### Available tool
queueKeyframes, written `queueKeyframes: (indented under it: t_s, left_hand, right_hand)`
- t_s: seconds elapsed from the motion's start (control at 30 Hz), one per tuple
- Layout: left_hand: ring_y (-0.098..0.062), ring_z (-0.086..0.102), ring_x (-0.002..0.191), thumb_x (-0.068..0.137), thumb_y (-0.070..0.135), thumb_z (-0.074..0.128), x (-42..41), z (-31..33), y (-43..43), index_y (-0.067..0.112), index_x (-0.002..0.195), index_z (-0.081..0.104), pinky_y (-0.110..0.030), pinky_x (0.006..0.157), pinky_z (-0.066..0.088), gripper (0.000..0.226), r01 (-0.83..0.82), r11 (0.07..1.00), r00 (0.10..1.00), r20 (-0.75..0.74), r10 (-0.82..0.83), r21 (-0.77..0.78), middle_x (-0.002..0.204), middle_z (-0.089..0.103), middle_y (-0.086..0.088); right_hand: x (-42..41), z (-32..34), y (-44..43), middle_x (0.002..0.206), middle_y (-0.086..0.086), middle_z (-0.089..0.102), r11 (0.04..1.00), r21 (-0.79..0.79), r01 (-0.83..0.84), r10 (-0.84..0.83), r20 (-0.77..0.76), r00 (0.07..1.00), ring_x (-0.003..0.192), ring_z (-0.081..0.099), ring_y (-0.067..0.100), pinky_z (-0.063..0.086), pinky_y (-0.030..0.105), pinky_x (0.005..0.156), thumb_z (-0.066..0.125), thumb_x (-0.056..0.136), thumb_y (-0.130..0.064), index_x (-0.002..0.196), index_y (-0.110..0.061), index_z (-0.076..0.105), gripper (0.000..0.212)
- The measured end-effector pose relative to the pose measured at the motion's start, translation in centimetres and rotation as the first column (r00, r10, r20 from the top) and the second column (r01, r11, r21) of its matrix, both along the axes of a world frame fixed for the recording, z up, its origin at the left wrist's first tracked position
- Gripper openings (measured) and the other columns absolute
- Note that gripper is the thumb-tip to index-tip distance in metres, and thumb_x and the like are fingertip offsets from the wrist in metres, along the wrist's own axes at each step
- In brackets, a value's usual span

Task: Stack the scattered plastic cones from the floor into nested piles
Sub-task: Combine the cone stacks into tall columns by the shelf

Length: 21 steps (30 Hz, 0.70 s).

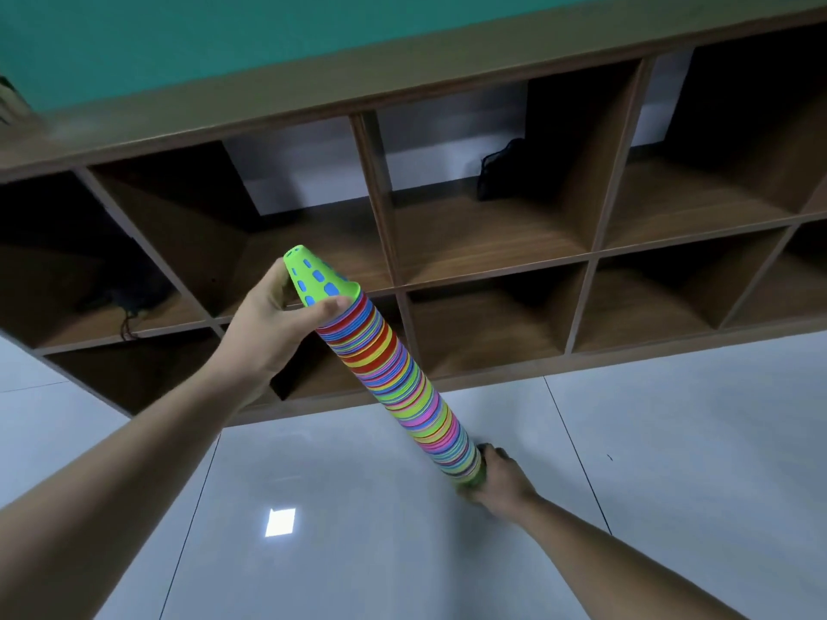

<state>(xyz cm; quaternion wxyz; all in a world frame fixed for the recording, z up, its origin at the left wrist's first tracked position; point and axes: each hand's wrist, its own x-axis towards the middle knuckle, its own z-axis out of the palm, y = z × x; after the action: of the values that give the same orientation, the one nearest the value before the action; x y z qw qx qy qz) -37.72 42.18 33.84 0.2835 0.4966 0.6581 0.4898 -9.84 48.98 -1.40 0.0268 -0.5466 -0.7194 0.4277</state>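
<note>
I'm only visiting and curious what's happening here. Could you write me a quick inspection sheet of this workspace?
Surface: glossy grey tiled floor.
Job's things: one long, tilted stack of coloured cones, with a green cone on top; no loose cones seen.
Clutter: black bag in a shelf cubby.
Hands: left hand grips the stack's top; right hand grips its base.
Cables: a cord hangs from a lower left cubby.
Surroundings: brown shelf of open cubbies, green wall above.

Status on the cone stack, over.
Left hand grips the top of the tall multicoloured nested plastic cone stack. Right hand holds its base. Stack tilted, nothing blocking it.
</note>
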Motion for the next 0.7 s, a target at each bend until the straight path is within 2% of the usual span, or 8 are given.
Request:
queueKeyframes:
  t_s: [0.1, 0.23, 0.3, 0.4, 0.5, 0.57, 0.63, 0.7]
  left_hand:
    - [-0.027, 0.074, 0.116, 0.091, 0.031, 0.084, -1.8, -0.7, 0.2, 0.019, 0.132, 0.062, -0.053, 0.104, 0.058, 0.048, 0.001, 1.000, 0.999, 0.036, -0.001, -0.005, 0.125, 0.076, -0.004]
    - [-0.028, 0.073, 0.118, 0.092, 0.026, 0.082, -3.1, -1.4, 0.3, 0.015, 0.134, 0.062, -0.047, 0.100, 0.059, 0.047, -0.017, 1.000, 0.996, 0.091, 0.016, 0.008, 0.125, 0.075, -0.006]
    - [-0.028, 0.073, 0.117, 0.092, 0.025, 0.081, -3.4, -1.5, 0.4, 0.014, 0.133, 0.062, -0.042, 0.096, 0.060, 0.047, -0.029, 0.999, 0.994, 0.106, 0.028, 0.013, 0.124, 0.076, -0.006]
    - [-0.028, 0.073, 0.116, 0.092, 0.024, 0.081, -3.6, -1.6, 0.4, 0.014, 0.133, 0.063, -0.045, 0.098, 0.060, 0.046, -0.030, 0.999, 0.994, 0.110, 0.027, 0.031, 0.123, 0.076, -0.007]
    - [-0.031, 0.073, 0.117, 0.091, 0.024, 0.083, -3.5, -1.0, 0.4, 0.013, 0.133, 0.063, -0.047, 0.099, 0.059, 0.048, -0.029, 0.997, 0.993, 0.113, 0.021, 0.065, 0.124, 0.075, -0.009]
    - [-0.034, 0.072, 0.118, 0.091, 0.027, 0.085, -3.7, -0.1, 0.4, 0.011, 0.134, 0.062, -0.050, 0.102, 0.058, 0.051, -0.028, 0.994, 0.992, 0.123, 0.015, 0.103, 0.126, 0.074, -0.012]
    - [-0.036, 0.072, 0.119, 0.089, 0.032, 0.085, -3.9, 1.3, 0.5, 0.012, 0.135, 0.062, -0.052, 0.103, 0.057, 0.055, -0.027, 0.990, 0.992, 0.126, 0.010, 0.139, 0.127, 0.074, -0.013]
    - [-0.033, 0.072, 0.119, 0.090, 0.033, 0.083, -3.7, 2.9, 0.5, 0.012, 0.137, 0.061, -0.050, 0.101, 0.057, 0.056, -0.039, 0.983, 0.989, 0.144, 0.013, 0.182, 0.128, 0.074, -0.011]
  right_hand:
    - [-0.9, -1.0, 0.0, 0.129, 0.005, 0.060, 0.999, 0.047, -0.018, 0.016, 0.052, 0.999, 0.119, 0.060, 0.033, 0.054, 0.039, 0.098, 0.081, 0.066, -0.050, 0.145, -0.028, 0.046, 0.089]
    - [-1.0, -2.2, 0.2, 0.117, 0.002, 0.058, 0.999, 0.037, 0.019, -0.022, 0.057, 0.998, 0.109, 0.063, 0.031, 0.057, 0.039, 0.089, 0.078, 0.060, -0.039, 0.132, -0.030, 0.048, 0.078]
    - [-1.1, -2.3, 0.3, 0.113, 0.000, 0.055, 0.999, 0.004, 0.049, -0.049, 0.009, 0.999, 0.100, 0.066, 0.027, 0.057, 0.034, 0.084, 0.079, 0.061, -0.032, 0.128, -0.029, 0.051, 0.073]
    - [-1.2, -2.4, 0.0, 0.107, -0.002, 0.053, 0.996, 0.000, 0.090, -0.090, -0.044, 0.995, 0.090, 0.066, 0.022, 0.054, 0.029, 0.077, 0.079, 0.063, -0.026, 0.125, -0.029, 0.055, 0.067]
    - [-1.1, -2.2, -0.4, 0.104, -0.002, 0.055, 0.992, 0.033, 0.119, -0.115, -0.111, 0.987, 0.086, 0.065, 0.020, 0.054, 0.026, 0.071, 0.079, 0.062, -0.025, 0.124, -0.031, 0.058, 0.066]
    - [-0.9, -1.5, -0.2, 0.104, -0.002, 0.055, 0.989, 0.049, 0.140, -0.131, -0.164, 0.978, 0.086, 0.064, 0.018, 0.049, 0.017, 0.065, 0.079, 0.062, -0.023, 0.126, -0.033, 0.060, 0.068]
    - [-0.8, -0.4, 0.1, 0.106, -0.002, 0.057, 0.984, 0.060, 0.169, -0.153, -0.213, 0.965, 0.089, 0.063, 0.017, 0.045, 0.011, 0.068, 0.082, 0.061, -0.022, 0.128, -0.031, 0.061, 0.071]
    - [-0.5, 1.4, 0.5, 0.108, -0.002, 0.058, 0.975, 0.078, 0.206, -0.180, -0.258, 0.949, 0.092, 0.064, 0.016, 0.049, 0.017, 0.073, 0.084, 0.058, -0.023, 0.126, -0.030, 0.063, 0.071]
